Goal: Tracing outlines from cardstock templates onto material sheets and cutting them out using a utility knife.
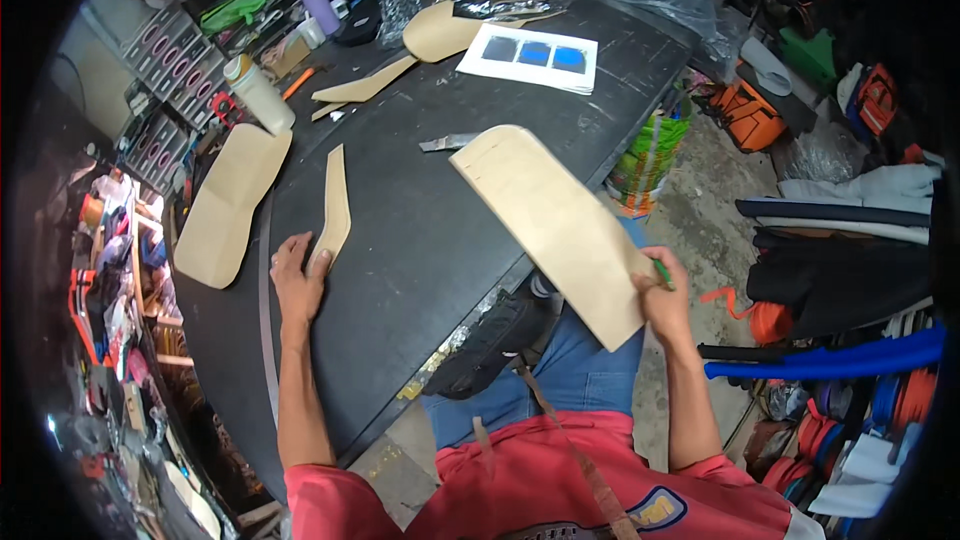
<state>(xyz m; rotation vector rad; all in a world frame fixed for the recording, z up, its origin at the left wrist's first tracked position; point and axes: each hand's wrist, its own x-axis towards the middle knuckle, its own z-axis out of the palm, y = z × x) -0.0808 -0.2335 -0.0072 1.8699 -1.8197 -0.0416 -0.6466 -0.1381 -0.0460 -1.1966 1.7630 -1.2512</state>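
My right hand [664,298] grips the lower right edge of a large tan cardboard template [550,225] with a rounded far end. A green pen [663,274] is held in the same hand. The template slants over the table's front edge and above my lap. On the left, my left hand [298,275] rests on the black table with its thumb and fingers closed at the near end of a narrow, bent cardboard template [337,202]. Left of that lies a wide cardboard template [232,205] with a slight waist. A flat metal-looking blade or tool [450,142] lies beside the large template's far end.
Printed sheets [530,57] lie near more cardboard templates [440,32] at the back of the table [400,190]. A pale bottle [258,95] stands back left, by an orange-handled tool [298,82]. Rolls and orange bags [752,115] crowd the right side.
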